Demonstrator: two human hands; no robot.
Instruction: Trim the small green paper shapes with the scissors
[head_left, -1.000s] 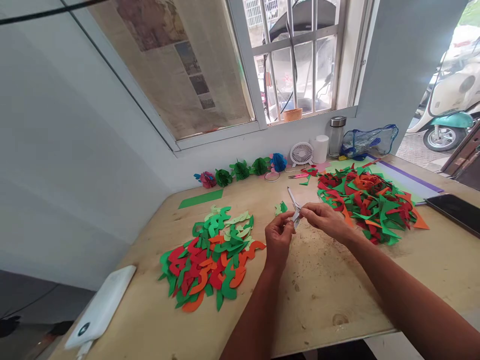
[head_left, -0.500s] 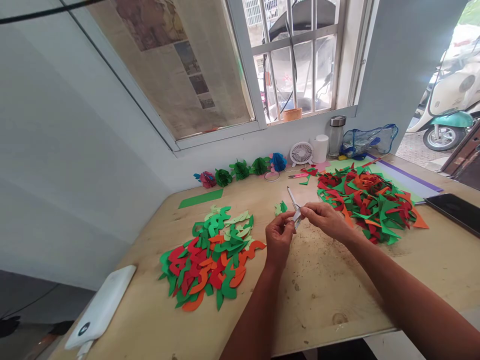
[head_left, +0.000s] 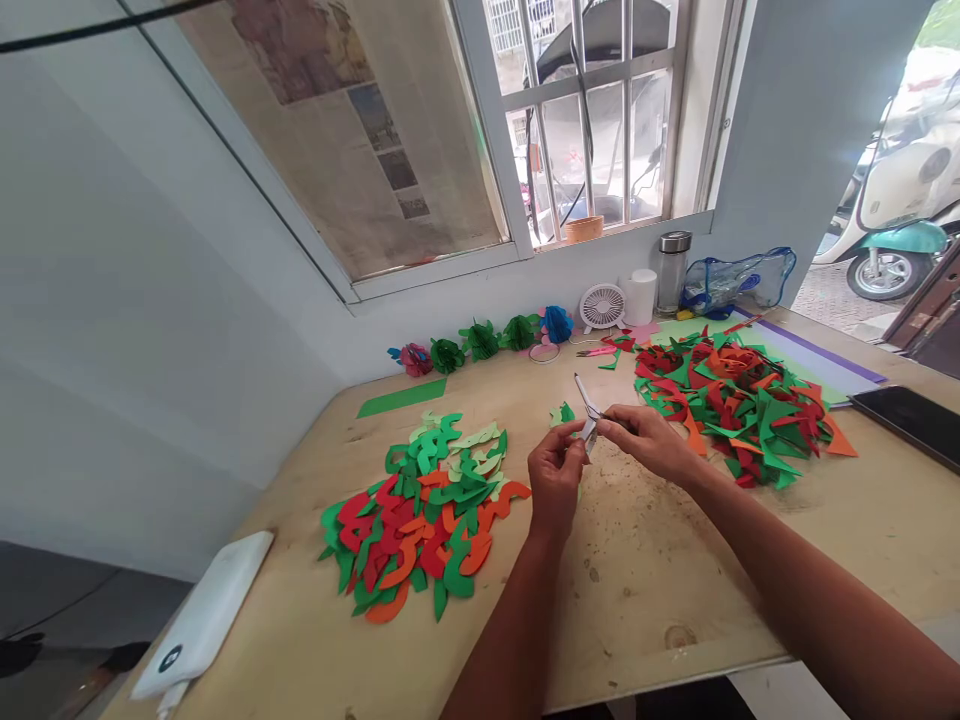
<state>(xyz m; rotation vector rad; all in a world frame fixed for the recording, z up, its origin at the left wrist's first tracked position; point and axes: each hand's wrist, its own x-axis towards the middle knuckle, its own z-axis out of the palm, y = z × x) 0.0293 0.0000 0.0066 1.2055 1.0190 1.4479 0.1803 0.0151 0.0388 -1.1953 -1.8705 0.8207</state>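
Note:
My left hand (head_left: 556, 475) is closed, pinching a small whitish piece of paper (head_left: 589, 432) between thumb and fingers. My right hand (head_left: 646, 440) is closed around what look like small scissors (head_left: 595, 413), their metal part showing at the paper's upper edge and the handles mostly hidden by my fingers. A slim white pen (head_left: 582, 386) with a dark tip lies just beyond my fingertips. Close behind my left hand are a few small green paper cut-outs (head_left: 561, 414). A spread pile of curved green, red and orange paper cut-outs (head_left: 420, 520) lies to the left.
A heap of paper scraps (head_left: 742, 400) lies right, beside a black phone (head_left: 911, 425). A fan (head_left: 602, 306), glass bottle (head_left: 673, 272), clear bag (head_left: 739, 282) and paper ornaments (head_left: 480, 340) stand along the wall. A white power bank (head_left: 206, 610) sits at the left edge.
The metal part of the scissors now shows above the paper. My right fingers have shifted slightly, and my left hand has moved a little left and down.

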